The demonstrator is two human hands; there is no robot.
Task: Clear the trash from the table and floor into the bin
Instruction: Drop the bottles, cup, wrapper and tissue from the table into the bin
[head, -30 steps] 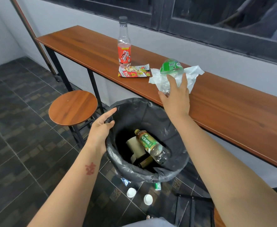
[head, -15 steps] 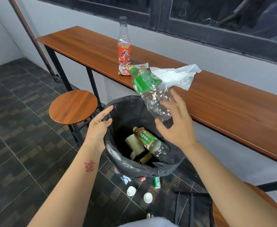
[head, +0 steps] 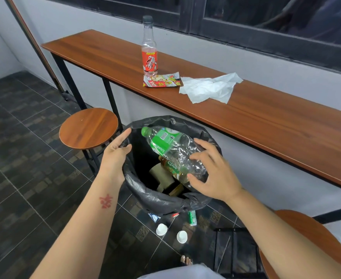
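Since the earlier frames the crushed clear bottle (head: 173,150) has come off the worktop (head: 276,121) and down over the mouth of the bin (head: 161,198), and the right hand (head: 211,172) has followed it from table height to just above the liner.

In the head view, the only one given, the right hand's grip sits on the bottle's lower, crumpled end: the fingers (head: 202,144) curl over the top of it and the thumb lies under, so the grip looks loosely closed on the bottle, though it may already be slackening. The green-capped neck points away from the grip, up and toward the far rim. Directly below the grip, inside the bin, lie a brown tea bottle (head: 172,168) and a pale cardboard roll (head: 161,175). The left hand (head: 115,152) is across the opening from the grip, thumb and fingers pinching the black liner's edge to hold the mouth wide.

To do this step well, the bottle should be let go only while its whole length hangs inside the rim, tipped neck-down so it slides beside the tea bottle and does not bridge the opening or bounce out. The left hand ought to keep the liner taut until the bottle settles.

Beyond the grip, on the worktop, a red-label bottle (head: 149,57), a snack wrapper (head: 161,81) and a crumpled tissue (head: 207,88) wait. Beneath the grip, on the floor beside the bin, two white cups (head: 161,229), a green can (head: 192,218) and small scraps remain, so the task is judged well short of finished.
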